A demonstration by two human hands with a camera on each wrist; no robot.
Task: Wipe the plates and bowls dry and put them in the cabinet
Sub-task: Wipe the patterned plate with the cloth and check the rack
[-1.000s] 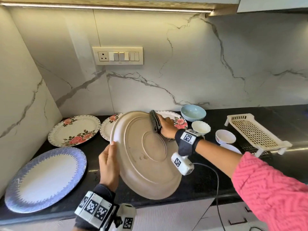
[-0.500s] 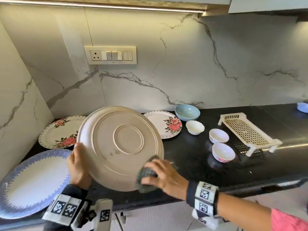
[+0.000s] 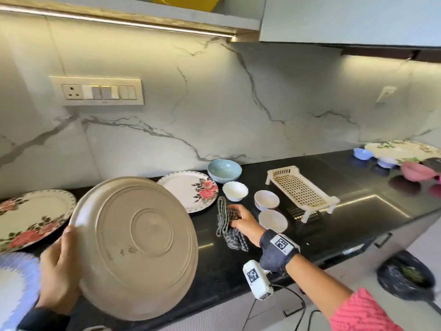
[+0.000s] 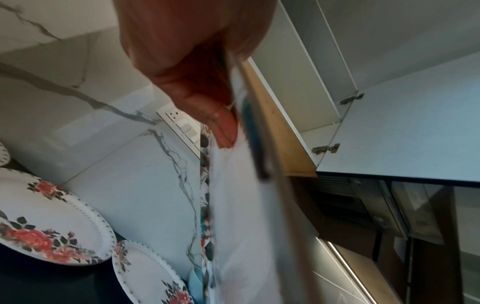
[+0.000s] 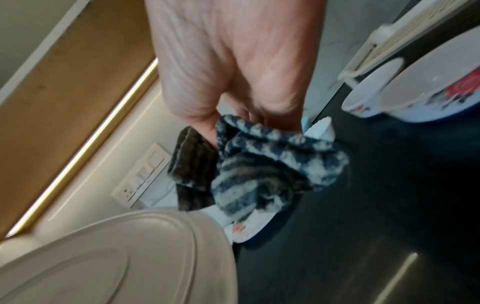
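Observation:
A large beige plate (image 3: 138, 244) is held tilted above the black counter, its underside facing me. My left hand (image 3: 58, 271) grips its lower left rim; the left wrist view shows the thumb (image 4: 221, 127) pressed on the plate's white patterned face (image 4: 233, 205). My right hand (image 3: 243, 222) is off to the plate's right, low over the counter, pinching a dark striped cloth (image 3: 228, 225) that hangs crumpled from the fingers (image 5: 259, 174). The beige plate (image 5: 116, 257) fills the lower left of the right wrist view.
Rose-patterned plates (image 3: 31, 218) (image 3: 191, 189) and a blue-rimmed plate (image 3: 14, 283) lie on the counter (image 3: 346, 225). A blue bowl (image 3: 224, 170), small white bowls (image 3: 235, 191) (image 3: 273, 220) and a cream drying rack (image 3: 300, 189) stand right of my hand. More dishes (image 3: 401, 151) sit far right. Wall cabinets (image 3: 346, 17) hang overhead.
My right hand has left the plate's lower edge and moved right and away with the cloth, down toward the counter near the small bowls. My view has lifted and swung right.

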